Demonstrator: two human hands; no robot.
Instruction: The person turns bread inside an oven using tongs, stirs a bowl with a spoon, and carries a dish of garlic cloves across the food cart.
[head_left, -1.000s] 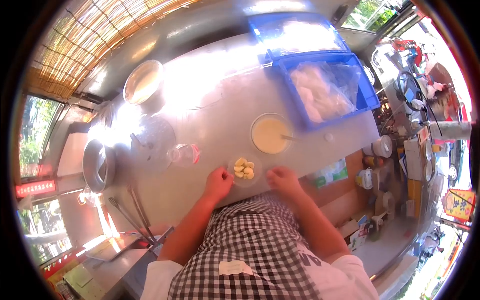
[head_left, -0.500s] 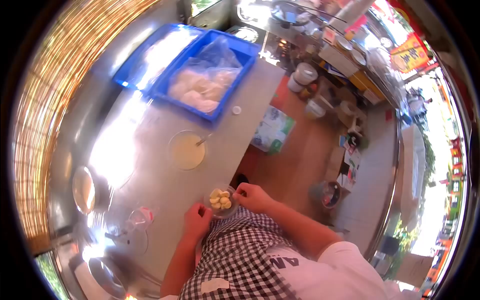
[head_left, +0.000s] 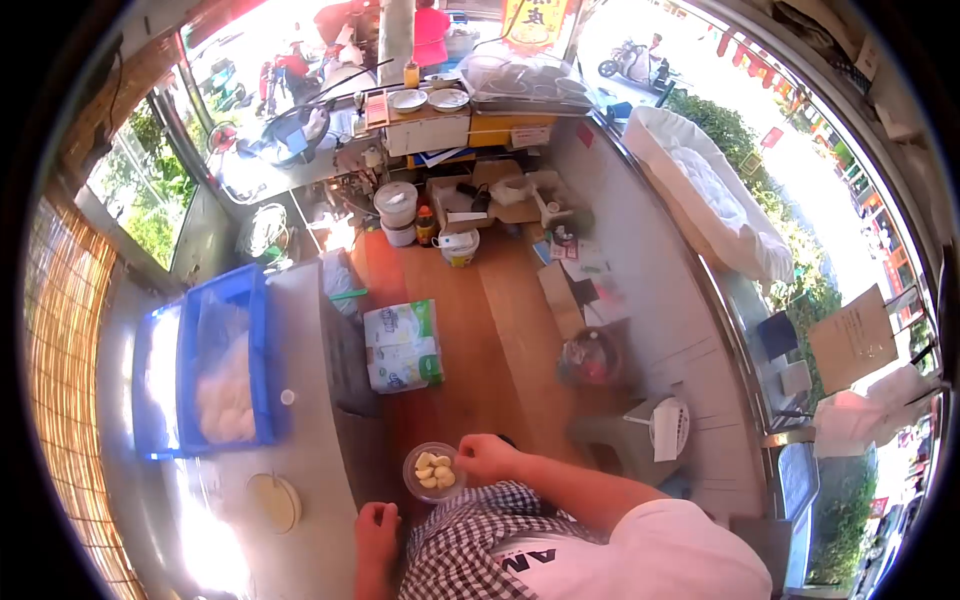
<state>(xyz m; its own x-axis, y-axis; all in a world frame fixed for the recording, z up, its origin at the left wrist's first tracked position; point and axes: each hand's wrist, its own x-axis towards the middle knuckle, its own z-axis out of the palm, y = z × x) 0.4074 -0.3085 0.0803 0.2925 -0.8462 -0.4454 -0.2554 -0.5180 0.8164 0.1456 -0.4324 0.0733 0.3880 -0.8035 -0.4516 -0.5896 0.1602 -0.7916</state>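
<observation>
A clear round bowl (head_left: 434, 472) with several pale yellow pieces, like peeled garlic cloves, is near the checked apron. My right hand (head_left: 487, 458) has its fingers closed at the bowl's right rim. To the left of the bowl and apart from it, my left hand (head_left: 378, 524) is curled, with its fingertips pressed together; whatever it may hold is too small to make out. On the metal counter (head_left: 310, 440) stands a bowl of pale yellow liquid (head_left: 274, 502), left of my left hand.
Blue crates (head_left: 262, 350) with bagged pale contents sit on the counter at left. Packs of tissue (head_left: 402, 346), white buckets (head_left: 396, 212) and cardboard boxes (head_left: 562, 300) are on the floor. A stool-like object (head_left: 630, 430) stands at right.
The view has swung right and up, so the counter and crates now appear further left and more floor shows. My left hand is now further from the bowl; my right hand stays at its rim.
</observation>
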